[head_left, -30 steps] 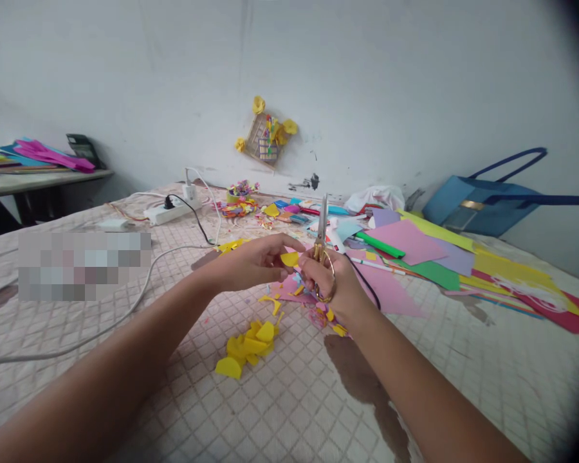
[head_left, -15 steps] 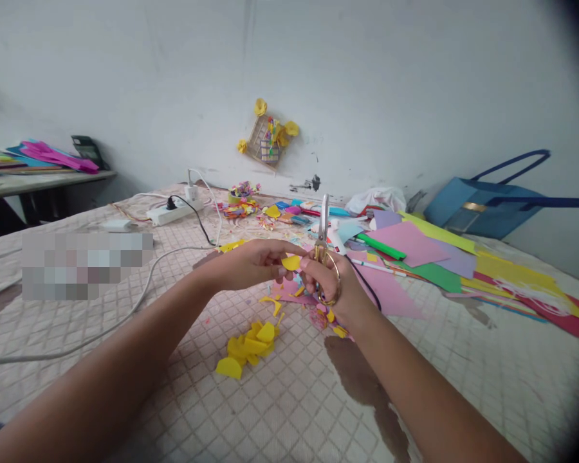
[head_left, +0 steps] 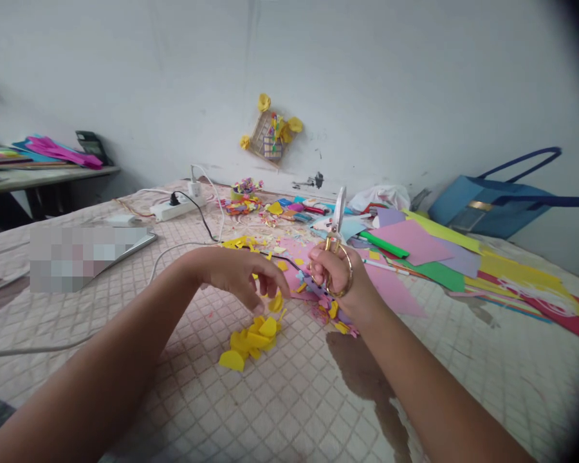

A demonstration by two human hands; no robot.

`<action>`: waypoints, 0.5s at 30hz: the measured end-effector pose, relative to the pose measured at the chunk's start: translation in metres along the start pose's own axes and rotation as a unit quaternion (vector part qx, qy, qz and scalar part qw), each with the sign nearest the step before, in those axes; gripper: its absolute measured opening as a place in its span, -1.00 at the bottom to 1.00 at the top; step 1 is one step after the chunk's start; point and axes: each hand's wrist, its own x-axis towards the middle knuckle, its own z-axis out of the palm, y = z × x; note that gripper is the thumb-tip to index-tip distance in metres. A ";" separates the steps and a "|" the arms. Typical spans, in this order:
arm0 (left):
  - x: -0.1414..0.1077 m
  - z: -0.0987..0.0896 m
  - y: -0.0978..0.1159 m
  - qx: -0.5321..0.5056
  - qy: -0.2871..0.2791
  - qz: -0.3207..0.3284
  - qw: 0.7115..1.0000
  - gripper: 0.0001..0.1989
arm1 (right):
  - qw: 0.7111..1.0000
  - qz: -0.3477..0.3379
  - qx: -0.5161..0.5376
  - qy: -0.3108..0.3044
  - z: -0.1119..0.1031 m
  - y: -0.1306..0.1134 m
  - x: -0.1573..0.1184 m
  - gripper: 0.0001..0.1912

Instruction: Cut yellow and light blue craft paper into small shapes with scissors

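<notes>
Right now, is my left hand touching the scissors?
Apart. The head view shows pink paper in the gap between your left hand and the scissors.

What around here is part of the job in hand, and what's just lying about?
Part of the job, it seems:
- scissors, held in the right hand
- yellow pieces, below the left hand

Probably just lying about:
- blue bag
- power strip
- coloured sheets

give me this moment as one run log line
left hand: open, by yellow paper pieces, contact unclear | right hand: holding scissors, blades up | back left: power strip | back right: blue bag
</notes>
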 end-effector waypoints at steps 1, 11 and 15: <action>0.000 0.000 0.000 0.004 -0.022 -0.009 1.000 -0.60 | 1.000 0.000 0.000 0.001 0.000 0.000 0.000 -0.78; 0.011 -0.011 -0.031 0.150 0.241 -0.069 0.956 -0.77 | 0.999 -0.012 0.005 0.036 -0.004 -0.003 0.002 -0.74; 0.013 -0.018 -0.051 0.257 0.361 -0.153 0.883 -0.72 | 0.997 -0.036 -0.010 0.074 -0.009 -0.005 0.004 -0.68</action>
